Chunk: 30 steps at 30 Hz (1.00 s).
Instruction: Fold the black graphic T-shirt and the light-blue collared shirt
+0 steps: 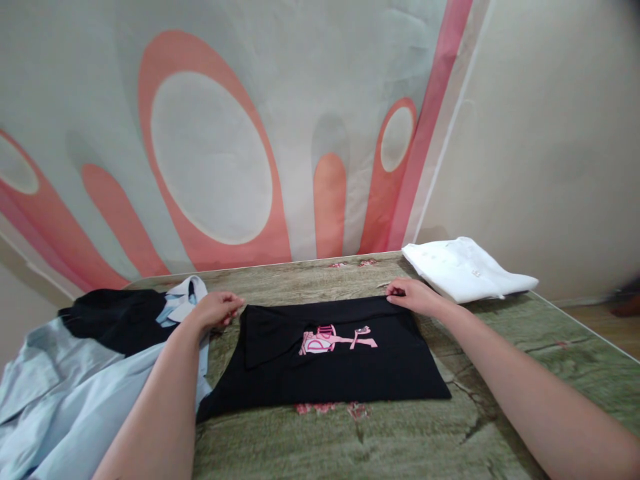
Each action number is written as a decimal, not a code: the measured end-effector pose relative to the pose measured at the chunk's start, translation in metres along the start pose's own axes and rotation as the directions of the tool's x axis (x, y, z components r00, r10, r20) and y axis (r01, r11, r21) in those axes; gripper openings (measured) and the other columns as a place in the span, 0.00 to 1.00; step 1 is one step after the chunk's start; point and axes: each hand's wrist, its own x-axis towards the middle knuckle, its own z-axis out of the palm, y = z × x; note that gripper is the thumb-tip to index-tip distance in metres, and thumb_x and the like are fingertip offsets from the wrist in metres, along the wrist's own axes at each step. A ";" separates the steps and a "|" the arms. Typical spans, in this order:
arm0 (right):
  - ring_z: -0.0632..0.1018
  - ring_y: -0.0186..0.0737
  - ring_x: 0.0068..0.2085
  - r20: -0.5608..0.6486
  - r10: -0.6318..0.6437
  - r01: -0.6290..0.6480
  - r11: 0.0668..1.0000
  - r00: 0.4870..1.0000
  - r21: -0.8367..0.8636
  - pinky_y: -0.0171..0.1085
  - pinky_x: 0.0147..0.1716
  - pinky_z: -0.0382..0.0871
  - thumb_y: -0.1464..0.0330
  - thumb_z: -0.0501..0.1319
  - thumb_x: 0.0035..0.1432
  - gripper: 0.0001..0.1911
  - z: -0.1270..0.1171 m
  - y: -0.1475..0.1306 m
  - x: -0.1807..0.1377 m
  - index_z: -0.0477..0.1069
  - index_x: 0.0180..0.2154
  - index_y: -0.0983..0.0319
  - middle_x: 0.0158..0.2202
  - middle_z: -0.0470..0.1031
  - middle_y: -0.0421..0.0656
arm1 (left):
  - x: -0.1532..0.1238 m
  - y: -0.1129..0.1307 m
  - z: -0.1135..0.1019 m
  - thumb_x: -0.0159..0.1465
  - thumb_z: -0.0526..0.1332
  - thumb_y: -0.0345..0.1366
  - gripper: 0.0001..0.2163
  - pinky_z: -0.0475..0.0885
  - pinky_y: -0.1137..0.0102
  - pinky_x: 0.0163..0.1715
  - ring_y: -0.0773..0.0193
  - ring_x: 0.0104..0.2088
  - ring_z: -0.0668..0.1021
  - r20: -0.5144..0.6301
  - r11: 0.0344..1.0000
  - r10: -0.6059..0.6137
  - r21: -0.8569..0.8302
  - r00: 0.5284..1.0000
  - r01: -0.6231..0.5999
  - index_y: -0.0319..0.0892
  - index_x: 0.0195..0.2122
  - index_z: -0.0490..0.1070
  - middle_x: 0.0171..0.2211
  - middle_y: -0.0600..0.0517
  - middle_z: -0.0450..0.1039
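Observation:
A black T-shirt (330, 363) with a pink print lies partly folded on the green-patterned table (380, 440). My left hand (216, 309) is at the shirt's far left corner, fingers curled in a pinch on the fabric edge. My right hand (411, 296) pinches the shirt's far right corner, fingers pressed together on the cloth. Both forearms reach in from the near edge.
A pile of light blue and dark clothes (75, 373) lies at the left of the table. A folded white garment (465, 269) sits at the far right corner. A wall with orange and grey shapes (215, 153) stands right behind the table.

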 end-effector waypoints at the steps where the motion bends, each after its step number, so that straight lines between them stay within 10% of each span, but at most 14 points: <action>1: 0.72 0.40 0.32 0.001 0.002 -0.002 1.000 1.000 0.004 0.38 0.34 0.64 0.63 0.61 0.52 0.08 0.000 -0.001 0.000 0.75 0.32 0.59 0.31 0.75 0.42 | -0.002 0.001 0.000 0.49 0.64 0.58 0.22 0.57 0.74 0.14 0.67 0.13 0.66 0.028 0.999 -0.033 0.002 0.999 0.033 0.40 0.23 0.69 0.14 0.54 0.66; 16: 0.73 0.40 0.33 0.024 0.014 -0.015 0.999 1.000 0.050 0.39 0.35 0.65 0.63 0.61 0.54 0.09 0.000 0.003 -0.001 0.75 0.35 0.60 0.32 0.76 0.42 | -0.009 0.015 0.005 0.43 0.71 0.49 0.20 0.58 0.77 0.13 0.68 0.14 0.69 0.107 0.979 -0.147 -0.126 0.983 0.160 0.39 0.21 0.67 0.15 0.52 0.69; 30: 0.73 0.39 0.32 0.014 0.020 -0.021 0.996 1.000 0.083 0.38 0.35 0.65 0.62 0.62 0.54 0.09 0.003 0.008 0.000 0.75 0.34 0.60 0.31 0.75 0.41 | -0.015 0.021 0.007 0.46 0.70 0.47 0.21 0.74 0.71 0.30 0.66 0.28 0.77 0.264 0.973 0.021 -0.229 0.964 0.041 0.43 0.37 0.69 0.28 0.55 0.73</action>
